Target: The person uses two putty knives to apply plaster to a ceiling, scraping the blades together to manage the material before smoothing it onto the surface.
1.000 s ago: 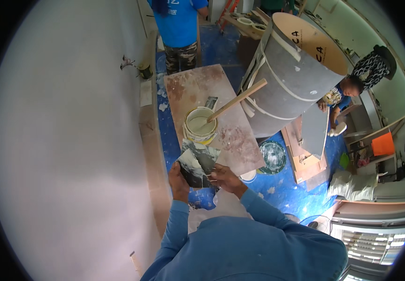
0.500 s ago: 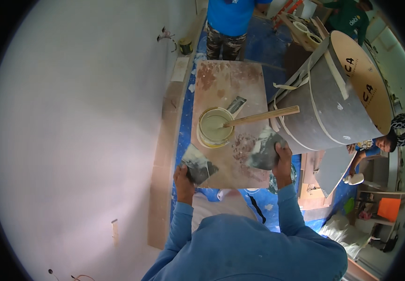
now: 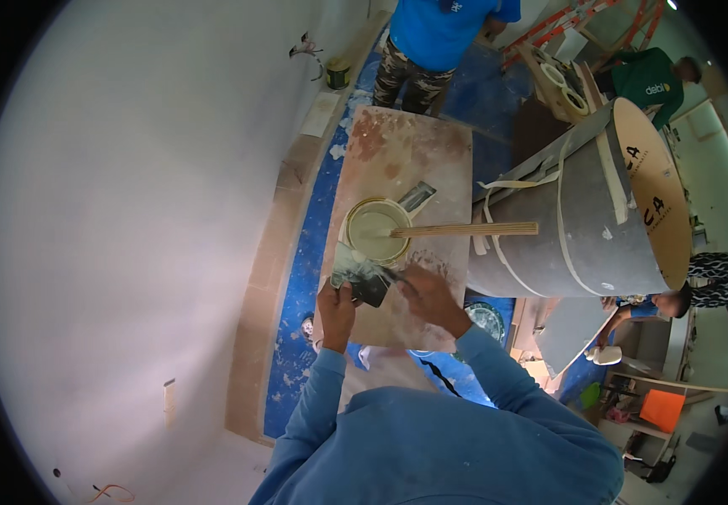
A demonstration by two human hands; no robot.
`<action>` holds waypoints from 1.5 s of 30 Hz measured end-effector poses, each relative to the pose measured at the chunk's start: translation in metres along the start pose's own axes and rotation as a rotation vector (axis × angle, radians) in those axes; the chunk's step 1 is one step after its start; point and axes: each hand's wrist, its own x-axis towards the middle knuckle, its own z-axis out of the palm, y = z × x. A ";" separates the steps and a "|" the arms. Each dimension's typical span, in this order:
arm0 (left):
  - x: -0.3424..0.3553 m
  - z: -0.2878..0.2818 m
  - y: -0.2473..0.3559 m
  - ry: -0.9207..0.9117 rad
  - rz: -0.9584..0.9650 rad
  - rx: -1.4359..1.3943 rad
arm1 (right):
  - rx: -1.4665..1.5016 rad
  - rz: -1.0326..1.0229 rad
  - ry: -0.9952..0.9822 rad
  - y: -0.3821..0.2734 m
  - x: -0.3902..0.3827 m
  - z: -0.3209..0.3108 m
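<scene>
My left hand is closed on the edge of a dark, flat putty scraper smeared with pale compound. Brought up against it from the right is my right hand, closed on a second putty scraper, mostly hidden by the fingers. Just beyond both hands, a round tub of pale grey-green compound stands on a stained board. A wooden stick leans out of it to the right. Another flat blade lies behind the tub.
A pale wall runs along the left. To the right lies a big grey roll with tape strips. Blue sheeting covers the floor. A person in a blue shirt stands beyond the board; others are at the right. A can sits by the wall.
The two scrapers, held apart before, have come together near the tub. My right hand has moved left across the board. The view has shifted a little.
</scene>
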 end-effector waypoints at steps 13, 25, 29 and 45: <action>-0.001 0.016 0.013 -0.039 0.286 0.467 | -0.277 -0.040 0.126 -0.001 0.028 0.048; -0.055 -0.108 -0.020 0.232 0.190 0.507 | -0.341 0.105 0.007 0.012 0.073 0.036; -0.073 -0.115 -0.023 0.342 0.077 0.371 | -0.440 0.290 -0.243 0.036 0.087 0.048; -0.171 -0.142 -0.056 0.656 -0.071 0.345 | -0.484 0.203 -0.293 0.047 0.112 0.056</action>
